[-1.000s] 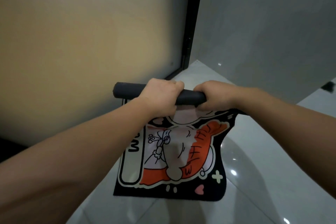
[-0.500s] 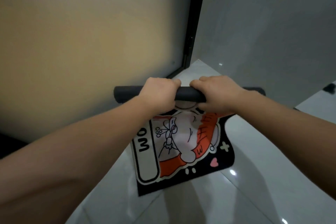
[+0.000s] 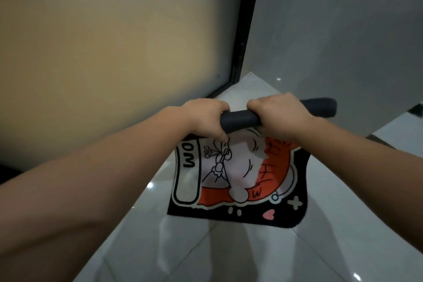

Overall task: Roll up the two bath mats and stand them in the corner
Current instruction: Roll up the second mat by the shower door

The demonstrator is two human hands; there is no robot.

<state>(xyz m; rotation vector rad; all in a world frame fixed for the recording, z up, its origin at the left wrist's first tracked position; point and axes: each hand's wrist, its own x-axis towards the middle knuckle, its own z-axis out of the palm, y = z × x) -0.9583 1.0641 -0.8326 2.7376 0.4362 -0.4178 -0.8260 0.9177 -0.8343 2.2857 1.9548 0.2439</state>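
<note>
I hold one bath mat (image 3: 240,181) in the air above the floor. Its black face carries an orange and white cartoon print. The top of the mat is wound into a dark grey roll (image 3: 239,122) that lies level in front of me. My left hand (image 3: 206,119) grips the roll's left part and my right hand (image 3: 278,114) grips it just to the right, knuckles up. The roll's right end (image 3: 320,107) sticks out past my right hand. The loose part hangs down below my hands. No second mat is in sight.
A frosted glass panel (image 3: 103,52) fills the left side, with a black door frame (image 3: 249,23) meeting a grey wall (image 3: 343,30) at the corner ahead. Glossy white floor tiles (image 3: 251,256) lie below. A dark object (image 3: 417,110) shows at the right edge.
The roll has shifted to the right in my hands, its left end now hidden under my left hand. The hanging part has grown shorter and swung rightward.
</note>
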